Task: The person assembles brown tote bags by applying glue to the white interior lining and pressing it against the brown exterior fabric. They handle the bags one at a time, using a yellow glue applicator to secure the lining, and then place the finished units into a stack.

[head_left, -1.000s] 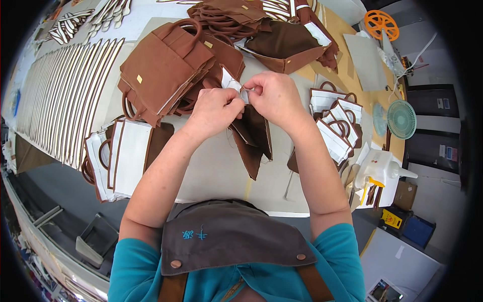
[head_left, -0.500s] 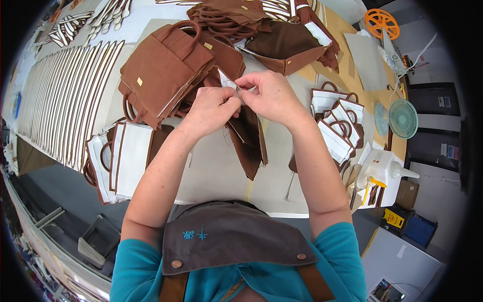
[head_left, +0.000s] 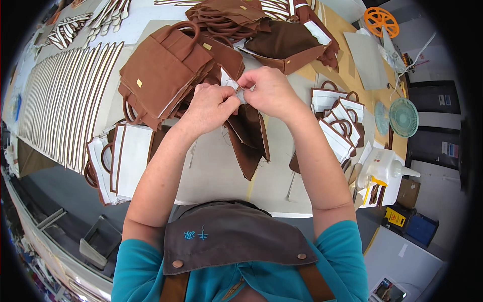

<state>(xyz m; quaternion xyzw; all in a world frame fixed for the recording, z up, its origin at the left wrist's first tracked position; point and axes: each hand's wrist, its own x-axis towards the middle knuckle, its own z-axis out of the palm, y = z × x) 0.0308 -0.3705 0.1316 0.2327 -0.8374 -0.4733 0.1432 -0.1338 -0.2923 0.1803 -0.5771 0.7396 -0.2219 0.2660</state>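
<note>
Both hands meet over the table and work at one edge of a brown fabric bag piece [head_left: 247,143], which hangs down toward me with frayed edges. White lining or backing shows between the fingers. My left hand [head_left: 212,104] is closed in a pinch on that edge. Close beside it, my right hand [head_left: 269,93] pinches the same edge with thumb and forefinger. The fingertips partly hide the spot they grip, so a small tool there cannot be made out. Just behind my left hand lies a stack of brown bag panels [head_left: 163,70] with handles.
White-backed panels with brown handles lie left [head_left: 132,158] and right [head_left: 334,128]. Strips [head_left: 75,108] cover the far left table. A dark brown open bag [head_left: 284,45] sits at the back. A white squeeze bottle [head_left: 377,168] and a green round basket [head_left: 403,118] stand at right.
My right hand has lifted slightly, and its fingers have shifted at the edge. The bag piece's lower end has swung a little to the right. My left hand stays nearly in place.
</note>
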